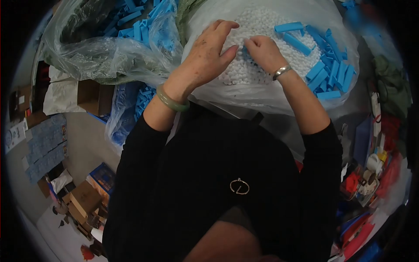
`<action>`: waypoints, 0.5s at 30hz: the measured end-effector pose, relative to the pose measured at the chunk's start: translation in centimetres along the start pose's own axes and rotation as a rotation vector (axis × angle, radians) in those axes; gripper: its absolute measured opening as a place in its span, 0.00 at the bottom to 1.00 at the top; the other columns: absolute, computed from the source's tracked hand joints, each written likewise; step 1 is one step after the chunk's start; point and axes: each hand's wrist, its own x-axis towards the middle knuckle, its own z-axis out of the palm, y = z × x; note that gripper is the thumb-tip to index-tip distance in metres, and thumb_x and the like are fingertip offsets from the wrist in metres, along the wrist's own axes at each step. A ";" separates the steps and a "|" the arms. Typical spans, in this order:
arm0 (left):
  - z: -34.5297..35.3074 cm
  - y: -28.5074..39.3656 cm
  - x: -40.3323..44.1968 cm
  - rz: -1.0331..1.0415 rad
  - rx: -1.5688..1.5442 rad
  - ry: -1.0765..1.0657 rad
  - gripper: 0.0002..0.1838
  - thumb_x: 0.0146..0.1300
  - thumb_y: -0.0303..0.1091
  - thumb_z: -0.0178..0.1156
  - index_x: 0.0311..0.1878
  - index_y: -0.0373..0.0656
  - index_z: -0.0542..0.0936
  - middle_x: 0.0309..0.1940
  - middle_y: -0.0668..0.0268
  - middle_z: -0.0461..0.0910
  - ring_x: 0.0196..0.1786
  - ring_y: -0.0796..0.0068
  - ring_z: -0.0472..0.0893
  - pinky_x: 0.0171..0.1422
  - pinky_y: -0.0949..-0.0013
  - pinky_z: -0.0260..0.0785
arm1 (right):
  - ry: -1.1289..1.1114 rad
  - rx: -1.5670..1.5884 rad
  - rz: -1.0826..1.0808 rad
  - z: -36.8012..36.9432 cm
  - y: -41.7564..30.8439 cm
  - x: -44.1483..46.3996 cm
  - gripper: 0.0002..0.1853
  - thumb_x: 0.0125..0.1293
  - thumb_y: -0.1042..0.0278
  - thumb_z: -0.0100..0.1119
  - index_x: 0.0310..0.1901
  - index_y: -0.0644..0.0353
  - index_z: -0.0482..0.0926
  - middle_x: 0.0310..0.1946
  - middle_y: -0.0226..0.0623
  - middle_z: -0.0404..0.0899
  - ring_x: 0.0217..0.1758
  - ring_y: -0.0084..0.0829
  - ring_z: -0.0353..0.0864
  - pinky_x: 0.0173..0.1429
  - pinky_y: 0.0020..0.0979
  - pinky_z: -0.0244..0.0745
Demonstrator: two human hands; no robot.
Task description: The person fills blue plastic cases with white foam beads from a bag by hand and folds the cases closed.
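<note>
White pellets [257,22] fill a large clear plastic bag [209,11] in front of me. My left hand [211,52] hovers over the pellets' left side, fingers bent and thumb apart, with nothing visible in it. Beside it, my right hand [265,53] is closed low over the pellets. A bit of blue shows under its fingertips, apparently a blue piece, mostly hidden by the hand. Several flat, blue tube-like pieces [297,44] lie on the pellets to the right, with more heaped along the bag's right side.
Another clear bag [104,56] at the upper left holds many blue pieces [139,30]. Below it hangs a bag with smaller blue pieces [146,98], near a cardboard box [94,97]. Boxes and a blue crate [104,175] stand lower left; assorted clutter [366,179] lies at right.
</note>
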 end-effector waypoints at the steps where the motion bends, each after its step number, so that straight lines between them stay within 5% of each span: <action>1: 0.1 0.2 0.0 0.002 0.002 -0.001 0.23 0.61 0.30 0.62 0.60 0.40 0.71 0.56 0.54 0.73 0.59 0.51 0.74 0.62 0.57 0.68 | -0.031 0.223 0.006 -0.6 0.0 0.6 0.19 0.65 0.57 0.52 0.27 0.66 0.78 0.24 0.42 0.79 0.31 0.37 0.79 0.39 0.39 0.74; 3: 0.3 0.3 -0.1 0.032 -0.071 -0.019 0.24 0.60 0.29 0.62 0.60 0.41 0.71 0.57 0.53 0.73 0.59 0.51 0.74 0.63 0.57 0.68 | -0.147 0.558 -0.017 -2.9 -0.5 0.5 0.19 0.69 0.55 0.54 0.25 0.61 0.74 0.21 0.25 0.70 0.27 0.17 0.67 0.33 0.25 0.65; 10: 2.7 1.3 0.4 0.080 -0.223 -0.047 0.22 0.61 0.29 0.61 0.59 0.42 0.71 0.55 0.55 0.73 0.57 0.52 0.74 0.61 0.58 0.69 | -0.370 0.778 -0.228 -8.0 -1.9 -3.4 0.16 0.75 0.59 0.52 0.30 0.58 0.75 0.23 0.21 0.69 0.27 0.13 0.67 0.33 0.19 0.63; 15: 3.5 2.2 0.5 -0.077 -0.371 -0.188 0.10 0.64 0.30 0.60 0.46 0.40 0.71 0.37 0.55 0.78 0.39 0.54 0.78 0.44 0.58 0.70 | 0.056 0.604 -0.180 -8.0 -3.0 -5.6 0.12 0.71 0.63 0.57 0.41 0.64 0.81 0.27 0.29 0.78 0.33 0.20 0.77 0.40 0.22 0.70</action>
